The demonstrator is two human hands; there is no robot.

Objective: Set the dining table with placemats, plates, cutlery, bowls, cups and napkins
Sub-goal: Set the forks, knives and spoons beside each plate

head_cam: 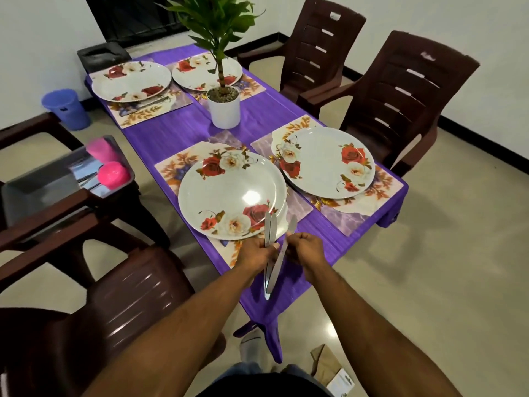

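Note:
Several white plates with red and white roses lie on floral placemats on the purple table (177, 133). The nearest plate (232, 193) sits on its placemat (171, 167) just beyond my hands. My left hand (256, 250) grips two steel knives (270, 227) by the middle, blades over the plate's near rim. My right hand (305, 247) pinches a third knife (282, 256) that slants beside them. A second near plate (326, 159) lies to the right. Two far plates (130, 80) (197, 74) are set, with cutlery (148, 104) beside the left one.
A potted plant in a white pot (223, 106) stands mid-table. Brown plastic chairs (406, 93) ring the table. On the left chair rests a grey tray (43, 184) holding pink cups (113, 174) and cutlery. A blue bin (67, 108) stands on the floor at the far left.

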